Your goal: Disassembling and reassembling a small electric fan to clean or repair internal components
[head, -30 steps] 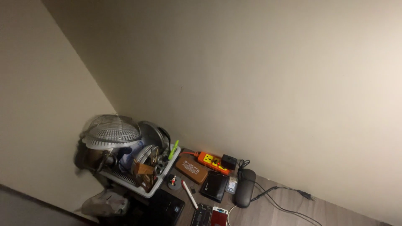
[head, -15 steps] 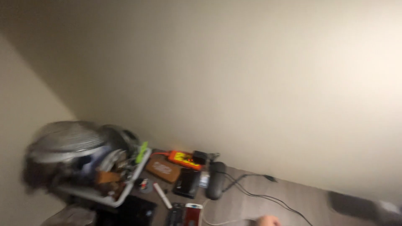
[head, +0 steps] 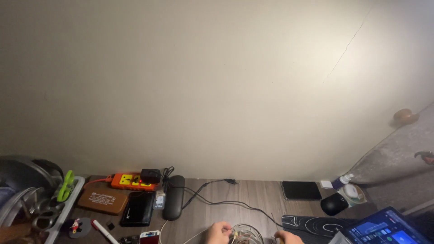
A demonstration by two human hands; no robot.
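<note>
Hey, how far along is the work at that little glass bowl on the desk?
Nothing looks finished. In hand: left hand and right hand sit at either side of the glass bowl, fingers pinching something thin and pale; the frame edge hides most. What is left cannot be told.

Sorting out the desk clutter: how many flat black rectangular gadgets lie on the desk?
2. One black device lies at the left beside the brown case; the other, a black slab, lies by the wall near the mouse. More may be hidden below the frame.
</note>
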